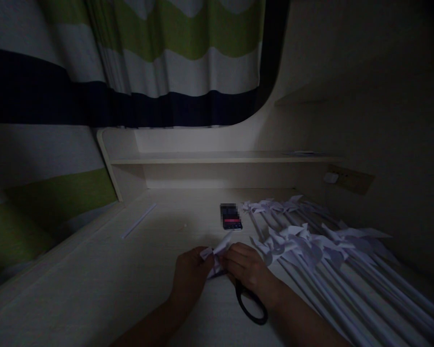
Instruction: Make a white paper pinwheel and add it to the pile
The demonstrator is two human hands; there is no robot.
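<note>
In dim light, the fingertips of both hands pinch a small folded white paper piece (pixel 216 254) just above the desk (pixel 104 284). The left hand (pixel 191 279) closes on its left side; the right hand (pixel 248 270) grips its right side, fingers curled tight. Black scissors (pixel 251 303) lie under the right hand and wrist, 1 loop handle showing; whether the hand actually holds them cannot be told.

Just right of the hands, a large pile of finished paper pinwheels on long white sticks (pixel 311 246) fans across the desk toward the wall, suggesting much of the work is already done, while the piece in hand looks only part-shaped and has no stick on it. 1 loose white stick (pixel 139 220) lies well apart to the left.

A phone (pixel 231 217) with a lit screen rests just beyond the hands. Bare desk opens to the left and near the person; the right side is crowded by the pile. A low shelf (pixel 217 157) bounds the back, a striped curtain (pixel 159 62) hangs above and to the left, and a wall with a socket (pixel 349 179) closes the right.
</note>
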